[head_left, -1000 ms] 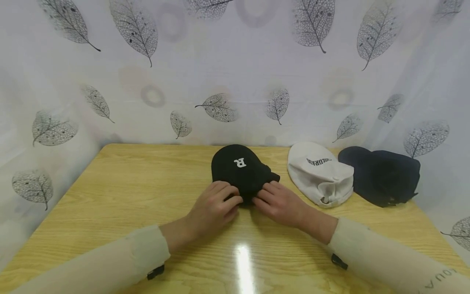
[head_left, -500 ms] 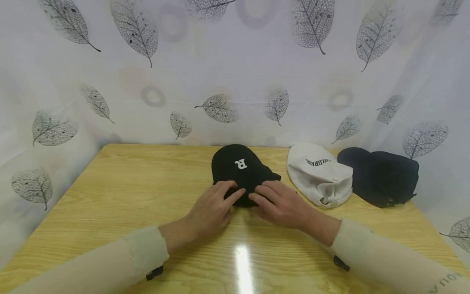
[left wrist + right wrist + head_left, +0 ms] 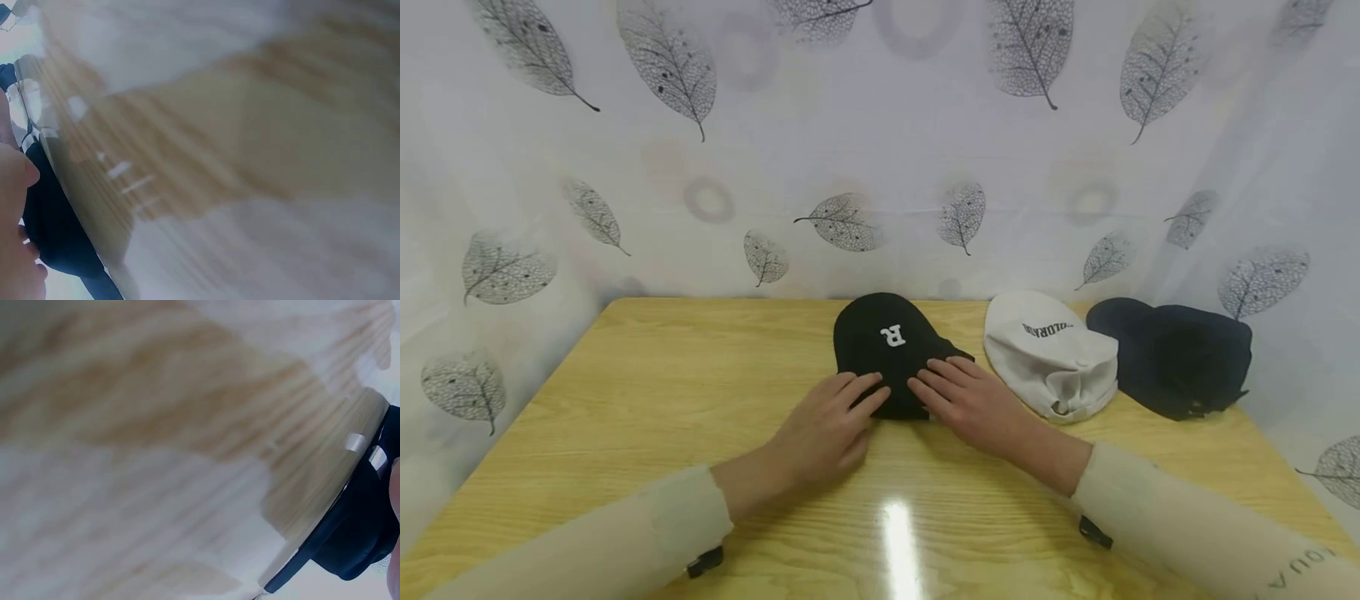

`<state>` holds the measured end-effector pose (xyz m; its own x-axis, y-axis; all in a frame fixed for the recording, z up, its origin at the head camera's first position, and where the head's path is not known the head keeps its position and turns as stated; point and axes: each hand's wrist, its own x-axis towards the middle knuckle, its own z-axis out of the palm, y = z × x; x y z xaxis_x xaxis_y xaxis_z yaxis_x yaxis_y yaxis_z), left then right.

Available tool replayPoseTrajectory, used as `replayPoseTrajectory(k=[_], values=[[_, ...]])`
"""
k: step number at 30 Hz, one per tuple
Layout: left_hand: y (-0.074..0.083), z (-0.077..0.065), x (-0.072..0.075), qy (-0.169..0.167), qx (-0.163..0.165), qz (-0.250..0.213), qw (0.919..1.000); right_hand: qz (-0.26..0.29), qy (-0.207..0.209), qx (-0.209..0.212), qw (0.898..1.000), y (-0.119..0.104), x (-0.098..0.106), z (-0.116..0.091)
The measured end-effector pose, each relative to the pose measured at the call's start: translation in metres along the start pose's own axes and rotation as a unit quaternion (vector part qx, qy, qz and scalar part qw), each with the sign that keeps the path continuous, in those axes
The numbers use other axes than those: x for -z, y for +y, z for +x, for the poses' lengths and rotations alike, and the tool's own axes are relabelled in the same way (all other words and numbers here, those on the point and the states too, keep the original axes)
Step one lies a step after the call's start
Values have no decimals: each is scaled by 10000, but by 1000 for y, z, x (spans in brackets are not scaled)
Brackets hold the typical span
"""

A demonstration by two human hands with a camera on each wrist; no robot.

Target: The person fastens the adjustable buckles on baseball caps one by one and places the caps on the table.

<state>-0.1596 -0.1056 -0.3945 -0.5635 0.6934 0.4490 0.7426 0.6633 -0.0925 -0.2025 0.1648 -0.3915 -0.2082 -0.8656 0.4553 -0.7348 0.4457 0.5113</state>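
A black baseball cap point(image 3: 880, 312) with a white letter R lies on the wooden table, in the middle of the head view. My left hand point(image 3: 826, 427) touches its near left part, fingers loosely extended. My right hand point(image 3: 979, 410) rests on the near right part with fairly straight fingers. Between the two sets of fingertips a strip of dark fabric shows. In the left wrist view the cap point(image 3: 53, 219) appears at the left edge beside my fingers. The right wrist view has the cap point(image 3: 359, 519) at its right edge, partly behind my fingers.
Right of the black cap lies a white cap point(image 3: 1026, 333) lettered COLORADO. A dark navy cap point(image 3: 1187, 358) sits at the far right, up against the white one. Behind the table point(image 3: 700, 350) hangs a leaf-patterned curtain point(image 3: 880, 150).
My fingers were curled at the cap's near edge and have straightened onto its top. The right hand has shifted slightly up over the cap. The cap has barely moved.
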Motion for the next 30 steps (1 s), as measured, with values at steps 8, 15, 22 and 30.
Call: replayPoseTrajectory(k=[8, 15, 22, 30], values=[[-4, -7, -1, -603, 12, 28, 9982, 21, -170, -331, 9993, 2, -2, -9], [-14, -14, 2, -697, 196, -85, 9973, 41, 150, -424, 9990, 6, -4, -16], [-32, -25, 5, -511, 373, 50, 9980, 177, 41, -536, 9984, 9, 2, -19], [-49, -41, 16, -531, 777, 105, 9955, 406, 280, -595, 9970, 12, 4, -24]])
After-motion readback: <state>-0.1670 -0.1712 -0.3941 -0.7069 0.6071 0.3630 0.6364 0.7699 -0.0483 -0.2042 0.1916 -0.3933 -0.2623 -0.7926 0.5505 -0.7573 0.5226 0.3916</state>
